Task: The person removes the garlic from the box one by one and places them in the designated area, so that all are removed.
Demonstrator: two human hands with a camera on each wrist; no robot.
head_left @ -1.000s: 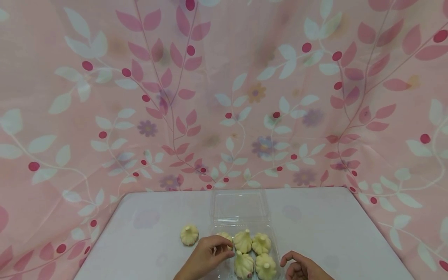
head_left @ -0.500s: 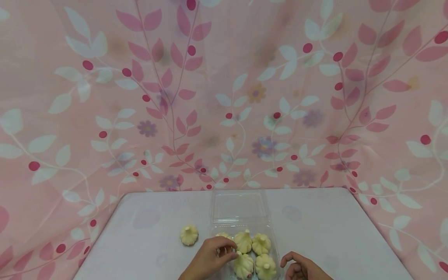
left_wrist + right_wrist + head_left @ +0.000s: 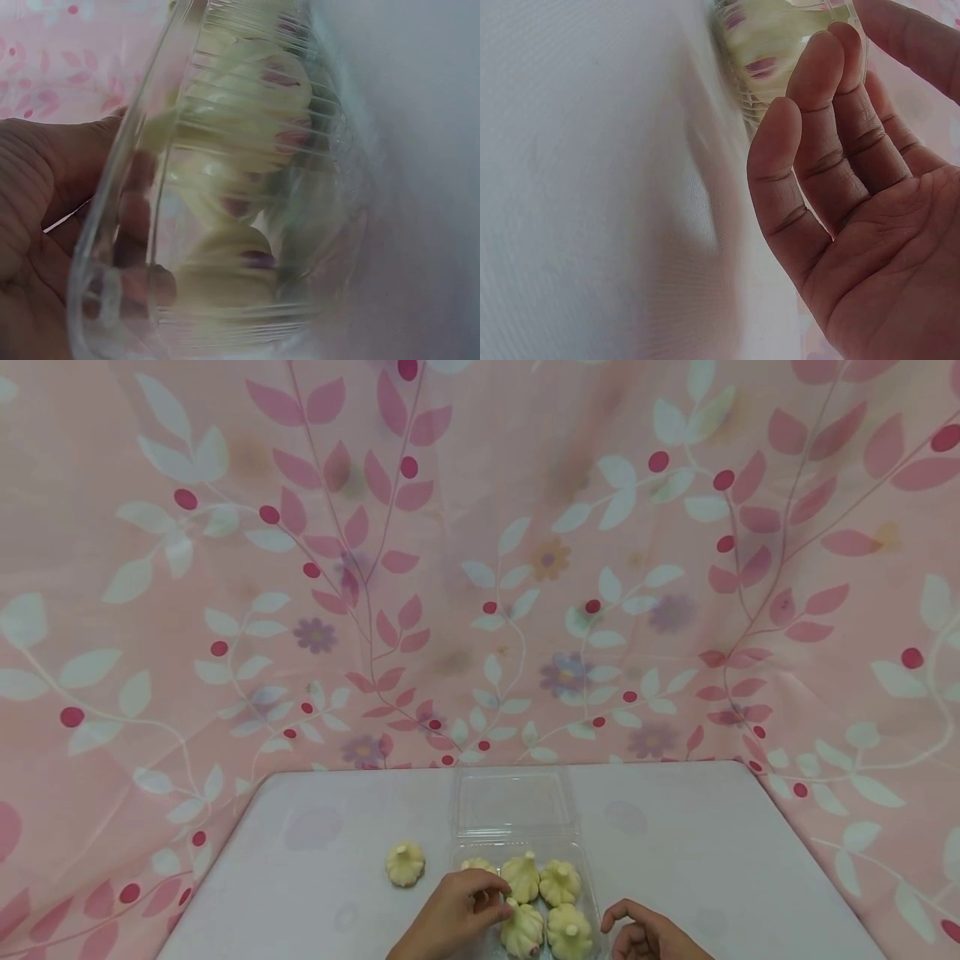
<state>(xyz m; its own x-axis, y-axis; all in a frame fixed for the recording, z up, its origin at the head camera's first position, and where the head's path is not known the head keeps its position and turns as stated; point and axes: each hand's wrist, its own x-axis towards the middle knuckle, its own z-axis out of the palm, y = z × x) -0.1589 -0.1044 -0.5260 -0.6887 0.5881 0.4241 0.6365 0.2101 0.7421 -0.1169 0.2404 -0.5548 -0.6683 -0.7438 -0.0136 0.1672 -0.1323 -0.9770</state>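
Pale garlic bulbs stand in a clear plastic clamshell box (image 3: 592, 893); purple marks show low on them in the left wrist view. My left hand (image 3: 457, 910) reaches over the box's left side with thumb and forefinger apart. Its thumb tip is right at the stem of the front middle bulb (image 3: 522, 933), its forefinger at the back middle bulb (image 3: 521, 878). The back left bulb (image 3: 478, 865) is mostly hidden behind this hand. Beside the box's right wall my right hand (image 3: 651, 931) rests with loosely curled fingers, holding nothing. Its fingertips (image 3: 817, 64) overlap the box wall in the right wrist view.
One more garlic bulb (image 3: 405, 864) stands on the white table (image 3: 315, 860), left of the box. The clear lid (image 3: 516, 802) lies folded open behind the box. A pink floral curtain (image 3: 480, 568) hangs beyond the table's far edge.
My left hand has shifted slightly to the right, its thumb and forefinger coming up to the middle bulbs. My right hand and the bulbs have stayed in place.
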